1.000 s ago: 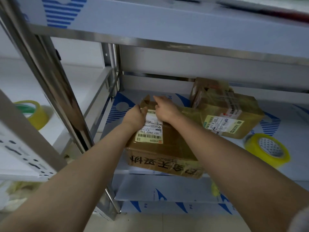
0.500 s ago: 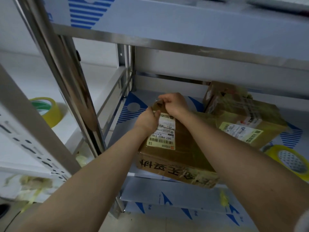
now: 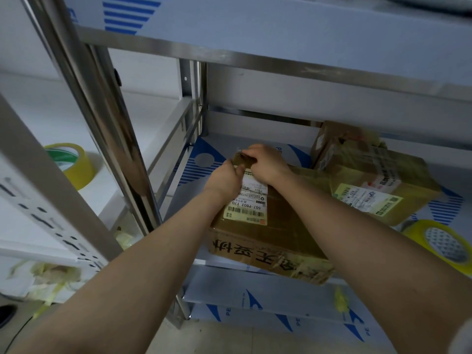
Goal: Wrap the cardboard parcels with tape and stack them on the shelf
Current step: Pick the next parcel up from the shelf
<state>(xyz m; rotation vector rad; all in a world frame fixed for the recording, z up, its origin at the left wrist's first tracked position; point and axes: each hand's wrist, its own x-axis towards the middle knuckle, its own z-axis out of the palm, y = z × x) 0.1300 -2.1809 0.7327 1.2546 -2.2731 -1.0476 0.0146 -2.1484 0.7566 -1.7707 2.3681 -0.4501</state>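
Left hand point(image 3: 224, 180) has its fingers curled, and it pinches the far corner of the cardboard parcel point(image 3: 268, 238). Right hand point(image 3: 265, 164) is curled over that same corner and grips it too. The two hands touch each other there.

Far to the left, a yellow tape roll point(image 3: 70, 164) sits on a white shelf point(image 3: 38, 118). Below it lie some crumpled yellow tape scraps point(image 3: 51, 274). Next comes a shiny metal post point(image 3: 102, 118) of the rack.

Past the post is the middle shelf point(image 3: 204, 159), grey with blue stripes. The cardboard parcel lies flat on it, with its near side at the front edge. A white label point(image 3: 249, 203) with a bar code is stuck on top of the parcel, and black letters are printed on its front side. Shiny tape covers much of the parcel.

Just beside it on the right lies a second taped parcel point(image 3: 378, 180) with a green and white label. A small brown box point(image 3: 329, 139) stands behind that one, at the back of the shelf.

Farthest right, another yellow tape roll point(image 3: 441, 245) lies on the same shelf, near the second parcel.
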